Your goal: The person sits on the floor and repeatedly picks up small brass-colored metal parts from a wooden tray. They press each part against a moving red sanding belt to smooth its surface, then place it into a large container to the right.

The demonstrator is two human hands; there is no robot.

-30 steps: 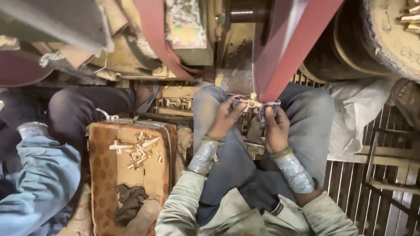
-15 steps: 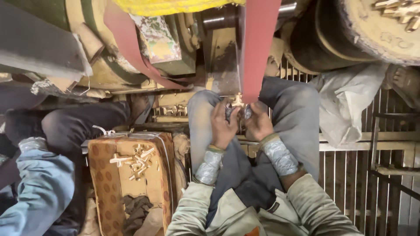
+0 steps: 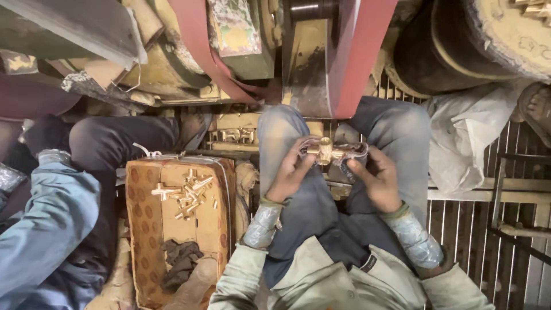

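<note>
While the red sanding belt (image 3: 361, 57) rises above the knees, an open cardboard box (image 3: 143, 229) lies to the left with loose brass fittings (image 3: 186, 192) inside; the left hand (image 3: 290, 178) and right hand (image 3: 376, 183) together pinch a cross-shaped brass fitting (image 3: 324, 150) with a cloth (image 3: 350, 155), just below the belt.

Brass cross-shaped fitting (image 3: 325, 151), yellow and shiny, held level above the lap, wrapped partly in a greyish cloth (image 3: 348, 156).
</note>
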